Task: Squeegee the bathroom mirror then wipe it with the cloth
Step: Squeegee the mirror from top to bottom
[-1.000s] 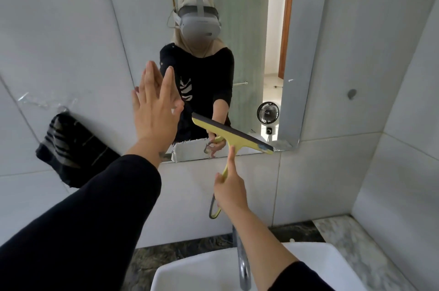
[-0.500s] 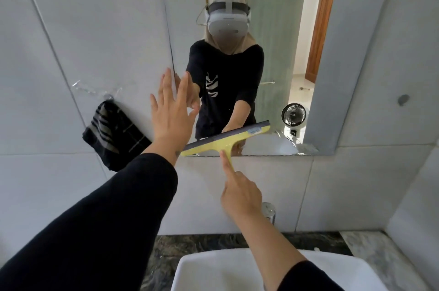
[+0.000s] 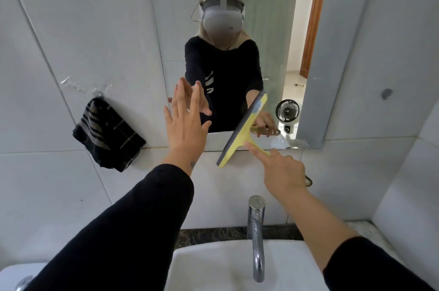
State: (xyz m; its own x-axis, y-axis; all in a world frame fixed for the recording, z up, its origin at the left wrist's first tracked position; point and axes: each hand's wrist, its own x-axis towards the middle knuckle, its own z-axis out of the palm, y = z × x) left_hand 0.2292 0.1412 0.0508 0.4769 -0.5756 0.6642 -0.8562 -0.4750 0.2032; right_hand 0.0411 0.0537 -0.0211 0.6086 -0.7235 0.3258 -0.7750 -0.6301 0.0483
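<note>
Since before, the squeegee has swung steeply upright at the mirror's bottom edge, right hand gripping its handle; left hand splayed open. Tilted blade risks streaks. Cloth hangs unused.

Left hand flat, fingers spread, right hand gripping, forefinger extended

light: soft, even daylight, moderately bright | source: brightest patch is the doorway reflected in the mirror at 1 o'clock | shadows: faint, diffuse | glare: mild highlight on tap | focus: mostly sharp | distortion: wide-angle bowing of tile lines toward 9 and 3 o'clock
</note>
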